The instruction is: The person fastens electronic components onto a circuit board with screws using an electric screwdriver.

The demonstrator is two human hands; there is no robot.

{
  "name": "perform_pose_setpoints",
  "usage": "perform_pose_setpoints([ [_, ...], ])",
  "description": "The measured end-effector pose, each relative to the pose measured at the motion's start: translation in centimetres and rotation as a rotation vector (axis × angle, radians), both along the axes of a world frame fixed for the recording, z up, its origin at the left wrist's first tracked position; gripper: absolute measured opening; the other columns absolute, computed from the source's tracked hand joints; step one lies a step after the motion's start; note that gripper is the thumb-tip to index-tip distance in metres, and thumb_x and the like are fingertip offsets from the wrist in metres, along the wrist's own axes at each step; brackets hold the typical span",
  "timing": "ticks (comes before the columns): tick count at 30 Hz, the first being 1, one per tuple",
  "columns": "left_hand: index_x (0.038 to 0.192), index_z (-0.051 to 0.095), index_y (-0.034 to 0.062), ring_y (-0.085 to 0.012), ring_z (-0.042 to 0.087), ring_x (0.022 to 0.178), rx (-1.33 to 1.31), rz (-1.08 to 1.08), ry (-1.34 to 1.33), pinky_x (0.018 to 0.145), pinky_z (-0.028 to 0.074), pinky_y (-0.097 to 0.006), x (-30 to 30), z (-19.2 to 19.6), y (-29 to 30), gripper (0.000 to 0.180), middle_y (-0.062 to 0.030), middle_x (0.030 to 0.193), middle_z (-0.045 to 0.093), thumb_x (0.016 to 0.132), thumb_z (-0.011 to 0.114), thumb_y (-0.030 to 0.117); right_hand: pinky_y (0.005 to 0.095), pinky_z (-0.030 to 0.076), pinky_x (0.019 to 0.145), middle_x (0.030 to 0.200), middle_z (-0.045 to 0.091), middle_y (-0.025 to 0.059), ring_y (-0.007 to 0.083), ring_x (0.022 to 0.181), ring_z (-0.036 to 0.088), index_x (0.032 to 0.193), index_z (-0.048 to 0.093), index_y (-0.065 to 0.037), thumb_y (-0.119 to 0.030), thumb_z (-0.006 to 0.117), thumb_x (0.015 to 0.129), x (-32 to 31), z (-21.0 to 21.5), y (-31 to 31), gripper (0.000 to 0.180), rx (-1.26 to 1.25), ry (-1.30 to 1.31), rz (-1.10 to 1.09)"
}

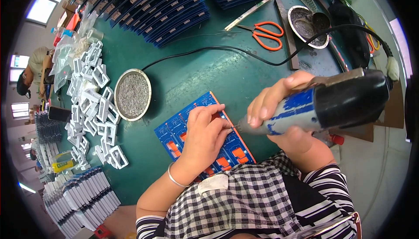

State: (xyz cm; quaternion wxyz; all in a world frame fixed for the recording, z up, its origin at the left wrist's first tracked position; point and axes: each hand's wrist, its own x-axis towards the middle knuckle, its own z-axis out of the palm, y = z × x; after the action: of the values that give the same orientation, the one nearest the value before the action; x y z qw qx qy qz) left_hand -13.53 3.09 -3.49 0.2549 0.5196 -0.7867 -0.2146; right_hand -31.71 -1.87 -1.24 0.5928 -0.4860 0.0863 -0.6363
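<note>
My right hand [273, 101] is wrapped round a corded electric screwdriver [349, 104] with a black rear, a grey front and worn blue patches. The tool lies nearly level, its tip pointing left at the edge of a blue circuit board panel [165, 132]. Orange areas show on the panel, which rests on the green table close to my body. My left hand [200, 138] lies over the panel, thumb and fingers pinched together right by the screwdriver's tip. Whatever small piece they grip is too small and covered to name.
Left of the panel stands a bowl [131, 118] of small metal pieces, beside a heap of white plastic frames [104, 112]. Stacked blue boards [161, 12] fill the back. Orange-handled scissors [267, 36], a metal bar [286, 34] and a black cable [209, 47] lie beyond the panel.
</note>
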Motion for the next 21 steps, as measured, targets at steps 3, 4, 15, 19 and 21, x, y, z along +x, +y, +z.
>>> perform_pose_setpoints([
  [3, 0.084, 0.063, 0.007, -0.0308, 0.048, 0.102, -0.029, 0.005, 0.034, 0.087, 0.041, -0.039, 0.4, -0.4, 0.2, 0.02, -0.0095, 0.113, 0.055, 0.066, 0.072, 0.003, 0.0376, 0.05, 0.07, 0.087, 0.056, 0.0093, 0.0233, 0.074, 0.06, 0.124, 0.033, -0.011, -0.025, 0.071, 0.082, 0.1, 0.9, 0.4, 0.058, 0.017, 0.24, 0.076],
  [4, 0.084, 0.063, 0.0072, -0.0306, 0.048, 0.102, -0.036, 0.002, 0.036, 0.087, 0.041, -0.039, 0.4, -0.5, 0.2, 0.02, -0.0094, 0.113, 0.055, 0.066, 0.072, 0.003, 0.0377, 0.049, 0.073, 0.087, 0.057, 0.0086, 0.0235, 0.077, 0.06, 0.123, 0.033, -0.012, -0.022, 0.071, 0.082, 0.1, 1.0, 0.1, 0.057, -0.033, 0.266, 0.099],
  [15, 0.085, 0.061, 0.0064, -0.0301, 0.048, 0.102, -0.095, 0.004, 0.107, 0.087, 0.042, -0.039, 0.6, -1.2, 0.3, 0.02, -0.0088, 0.112, 0.054, 0.067, 0.072, 0.004, 0.0383, 0.05, 0.074, 0.085, 0.057, 0.0083, 0.0236, 0.077, 0.06, 0.121, 0.034, -0.013, -0.023, 0.074, 0.079, 0.9, 2.2, 0.6, 0.059, -0.002, 0.343, 0.118],
  [19, 0.085, 0.061, 0.0062, -0.0299, 0.048, 0.102, -0.082, 0.003, 0.118, 0.087, 0.042, -0.039, 0.7, -1.4, 0.5, 0.02, -0.0093, 0.112, 0.054, 0.068, 0.071, 0.005, 0.0386, 0.05, 0.074, 0.084, 0.056, 0.0084, 0.0233, 0.077, 0.06, 0.12, 0.034, -0.013, -0.022, 0.074, 0.078, 1.8, 2.0, 1.0, 0.059, 0.045, 0.326, 0.119],
  [21, 0.085, 0.061, 0.0062, -0.0298, 0.048, 0.102, -0.082, 0.002, 0.128, 0.088, 0.042, -0.04, 0.8, -1.5, 0.6, 0.02, -0.0094, 0.112, 0.054, 0.068, 0.071, 0.005, 0.0383, 0.05, 0.074, 0.084, 0.056, 0.0084, 0.023, 0.077, 0.06, 0.12, 0.034, -0.013, -0.022, 0.074, 0.078, 1.9, 2.2, 1.3, 0.058, 0.024, 0.362, 0.107],
])
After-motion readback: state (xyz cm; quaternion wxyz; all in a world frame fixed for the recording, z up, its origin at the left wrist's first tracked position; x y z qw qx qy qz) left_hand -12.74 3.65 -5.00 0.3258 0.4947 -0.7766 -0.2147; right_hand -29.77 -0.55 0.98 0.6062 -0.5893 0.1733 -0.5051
